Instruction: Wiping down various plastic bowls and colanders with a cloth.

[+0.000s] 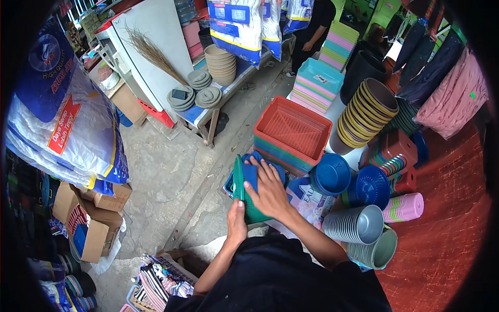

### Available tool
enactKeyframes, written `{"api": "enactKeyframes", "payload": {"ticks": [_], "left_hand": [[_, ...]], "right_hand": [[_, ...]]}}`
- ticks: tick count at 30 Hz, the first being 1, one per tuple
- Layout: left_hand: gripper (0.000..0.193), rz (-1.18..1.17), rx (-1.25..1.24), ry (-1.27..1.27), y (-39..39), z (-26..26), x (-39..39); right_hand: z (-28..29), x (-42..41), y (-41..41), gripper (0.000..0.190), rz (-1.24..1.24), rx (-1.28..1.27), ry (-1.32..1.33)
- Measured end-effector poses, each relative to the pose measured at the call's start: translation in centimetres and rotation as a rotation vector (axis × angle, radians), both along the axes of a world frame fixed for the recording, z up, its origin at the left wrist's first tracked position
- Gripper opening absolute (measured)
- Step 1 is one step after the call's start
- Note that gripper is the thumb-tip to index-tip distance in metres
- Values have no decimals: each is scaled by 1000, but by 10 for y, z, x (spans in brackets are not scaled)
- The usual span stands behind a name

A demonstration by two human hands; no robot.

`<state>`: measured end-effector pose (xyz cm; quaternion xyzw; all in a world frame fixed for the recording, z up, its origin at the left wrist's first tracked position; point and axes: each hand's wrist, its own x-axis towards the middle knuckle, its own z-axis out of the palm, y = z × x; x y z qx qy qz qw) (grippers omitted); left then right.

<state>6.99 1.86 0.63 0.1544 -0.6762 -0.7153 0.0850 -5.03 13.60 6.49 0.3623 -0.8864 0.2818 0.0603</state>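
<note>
A green perforated plastic basket [255, 213] is tilted on its side in front of my body. My left hand [236, 223] grips its near rim, thumb up along the edge. Over a blue cloth [250, 176] lies my right hand [269, 187], its fingers stretched out and pressing the cloth against the basket. Part of the cloth bunches beyond my fingertips. Behind the green basket, more basket rims show, mostly hidden by it and by my hands.
Just beyond stands a stack of rectangular plastic baskets, red on top [293, 121]. To the right are blue basins [331, 173], grey pots [353, 225] and brown-yellow pots [366, 113]. Packaged mop heads [70, 117] hang at left. A person [315, 31] stands beyond a low table [202, 124].
</note>
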Motion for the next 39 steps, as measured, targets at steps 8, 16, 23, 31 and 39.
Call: {"api": "enactKeyframes", "payload": {"ticks": [8, 16, 23, 31, 39], "left_hand": [[83, 172, 882, 13, -19, 12, -7], [63, 43, -183, -22, -17, 32, 5], [60, -140, -221, 241, -30, 66, 35], [64, 469, 901, 391, -42, 99, 25], [58, 634, 1024, 390, -59, 58, 4]], "right_hand": [[-1, 80, -10, 68, 290, -78, -137], [41, 20, -29, 59, 116, -106, -19], [74, -78, -9, 71, 151, 7, -1004], [-10, -48, 10, 63, 72, -1002, -1708], [-65, 30, -12, 78, 15, -875, -1179]]}}
